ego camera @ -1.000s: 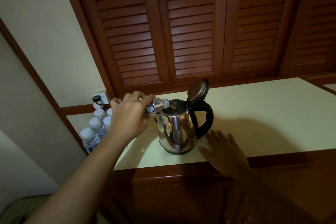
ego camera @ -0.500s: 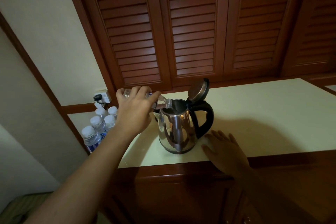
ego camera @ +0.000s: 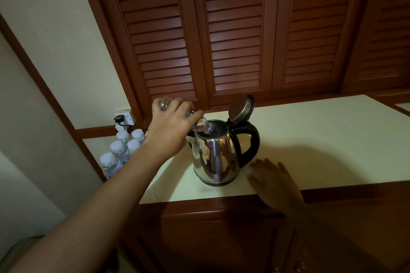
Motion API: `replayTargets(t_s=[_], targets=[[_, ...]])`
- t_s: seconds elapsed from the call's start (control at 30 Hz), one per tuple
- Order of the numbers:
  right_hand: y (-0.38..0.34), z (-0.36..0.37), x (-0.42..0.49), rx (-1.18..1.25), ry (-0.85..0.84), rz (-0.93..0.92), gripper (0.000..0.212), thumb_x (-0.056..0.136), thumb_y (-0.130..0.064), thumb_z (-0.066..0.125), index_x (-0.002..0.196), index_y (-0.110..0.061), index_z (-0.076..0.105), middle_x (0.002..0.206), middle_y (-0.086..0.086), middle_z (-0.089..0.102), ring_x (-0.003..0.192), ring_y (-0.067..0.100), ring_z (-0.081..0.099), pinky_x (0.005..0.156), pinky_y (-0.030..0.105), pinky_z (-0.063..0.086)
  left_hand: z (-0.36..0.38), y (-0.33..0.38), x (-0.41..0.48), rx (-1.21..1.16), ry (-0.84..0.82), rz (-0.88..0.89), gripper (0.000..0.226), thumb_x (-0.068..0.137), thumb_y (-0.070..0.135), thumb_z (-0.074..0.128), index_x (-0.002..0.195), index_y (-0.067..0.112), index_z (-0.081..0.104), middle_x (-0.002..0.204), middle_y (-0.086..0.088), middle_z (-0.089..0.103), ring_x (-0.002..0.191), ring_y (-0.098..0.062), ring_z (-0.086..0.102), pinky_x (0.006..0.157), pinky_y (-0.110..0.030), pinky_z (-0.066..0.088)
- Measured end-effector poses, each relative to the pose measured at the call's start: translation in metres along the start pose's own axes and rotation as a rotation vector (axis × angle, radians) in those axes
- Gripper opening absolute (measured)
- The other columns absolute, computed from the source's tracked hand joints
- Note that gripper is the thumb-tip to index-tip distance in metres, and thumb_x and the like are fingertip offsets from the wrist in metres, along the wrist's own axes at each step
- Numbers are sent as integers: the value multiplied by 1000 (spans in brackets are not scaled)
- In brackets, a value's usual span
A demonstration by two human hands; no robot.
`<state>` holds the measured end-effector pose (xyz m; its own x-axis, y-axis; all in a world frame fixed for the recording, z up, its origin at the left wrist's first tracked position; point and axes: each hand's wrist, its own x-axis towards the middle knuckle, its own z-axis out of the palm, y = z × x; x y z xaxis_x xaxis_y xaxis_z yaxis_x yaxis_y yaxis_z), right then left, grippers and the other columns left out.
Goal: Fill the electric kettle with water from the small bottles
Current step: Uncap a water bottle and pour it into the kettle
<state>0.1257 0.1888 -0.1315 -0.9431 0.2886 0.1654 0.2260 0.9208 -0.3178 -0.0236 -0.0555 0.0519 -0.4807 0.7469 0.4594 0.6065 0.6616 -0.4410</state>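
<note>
A steel electric kettle (ego camera: 216, 157) with a black handle stands on the cream counter (ego camera: 321, 139), its lid (ego camera: 240, 109) flipped up. My left hand (ego camera: 170, 133) grips a small clear bottle (ego camera: 202, 126), tipped steeply with its base up and its neck inside the kettle's mouth. My right hand (ego camera: 274, 180) rests flat on the counter's front edge, just right of the kettle's base.
Several capped small water bottles (ego camera: 121, 150) stand on a lower ledge at the left. A wall socket with a black plug (ego camera: 124, 117) sits above them. Brown louvred doors (ego camera: 233, 29) rise behind the counter. The counter stretches bare to the right.
My left hand has raised the bottle's base higher, so the bottle tilts more steeply into the kettle. My right hand has stayed on the counter edge.
</note>
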Motion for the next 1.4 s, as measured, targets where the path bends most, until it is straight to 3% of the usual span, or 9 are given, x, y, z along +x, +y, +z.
replayTargets(t_s=[0.6,0.73,0.8,0.9,1.0,1.1,1.17,1.27,1.4], targets=[[-2,-2,-2,0,7,8,52,103,-52,28,148,-29,41,159,-5,39,152,18,23,125,49,10,-16,1,13,187,28,219,65,84,11,74,145,26,55,145,-12,54,146,-38,40,111,-82,20],[-1,-2,-2,1,11,14,52,104,-52,29,148,-28,41,158,-5,41,151,18,26,125,48,11,-22,-2,13,183,24,178,71,82,13,74,148,26,52,142,-10,55,140,-37,43,110,-82,22],[-1,-2,-2,16,41,5,50,103,-51,32,144,-26,46,152,-4,48,147,19,35,123,48,17,-25,-3,9,141,-5,95,76,80,23,74,151,28,48,138,-8,57,132,-35,48,109,-78,27],[-2,-4,-3,79,146,-20,45,99,-51,36,124,-22,60,121,-1,67,114,22,61,106,44,41,-21,-3,-4,-38,-31,-57,70,92,48,62,157,34,38,143,2,56,131,-28,46,106,-60,34],[-9,-12,-10,134,234,-76,40,99,-46,39,106,-18,67,99,-1,70,89,22,65,83,37,49,-13,1,-28,-359,-46,-215,66,97,62,53,156,36,41,144,6,57,130,-23,48,104,-49,37],[-22,-24,-22,194,345,-69,27,96,-37,62,108,-14,70,106,-1,70,92,18,63,83,29,44,-9,16,-60,-793,38,-308,61,94,58,62,148,30,55,124,8,65,111,-14,56,96,-39,48],[-33,-35,-31,362,380,-50,32,89,-35,75,114,-15,69,109,-5,67,96,11,57,83,26,42,-8,33,-81,-978,57,-317,53,95,46,71,145,34,58,113,17,63,102,1,57,90,-27,47],[-50,-60,-39,448,325,-165,33,88,-39,76,115,-22,67,108,-10,66,97,5,60,83,19,44,-7,55,-102,-1118,27,-287,54,93,37,76,143,39,57,114,20,62,104,8,58,81,-4,42],[-62,-95,-43,447,236,-270,34,89,-43,71,119,-28,66,110,-16,68,102,-1,60,87,18,48,-4,68,-113,-1244,40,-224,53,91,39,79,141,33,63,116,15,67,104,-3,65,83,-7,44]])
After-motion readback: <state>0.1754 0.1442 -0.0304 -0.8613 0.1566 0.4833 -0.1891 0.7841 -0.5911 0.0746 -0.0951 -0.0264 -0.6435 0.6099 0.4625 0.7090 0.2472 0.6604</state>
